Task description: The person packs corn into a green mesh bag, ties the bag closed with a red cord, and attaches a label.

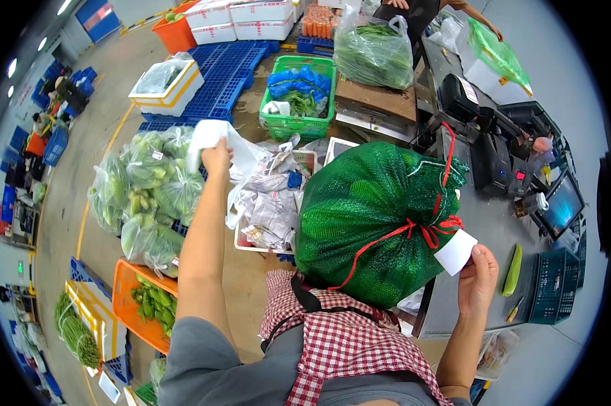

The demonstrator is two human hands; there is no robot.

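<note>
My left hand (217,156), raised at left centre, grips a strip of white paper (244,161) that hangs down over a crate of crumpled paper (272,210). Between thumb and fingers, my right hand (477,271) pinches a small white label (456,252), whose far edge reaches the neck of a green mesh sack (371,218). The bulging sack, with green produce inside, is tied with red string (429,233) and stands before me, partly on the metal table (452,309). A green vegetable (512,270) lies on that table, right of my right hand.
Bagged green vegetables (148,177) and an orange crate of green peppers (153,299) are on the left. A green basket (300,122) is ahead. Printers (493,165), a screen (559,203), a yellow-handled tool (514,310) and a dark green basket (554,286) stand or lie right. Another person (422,12) is beyond.
</note>
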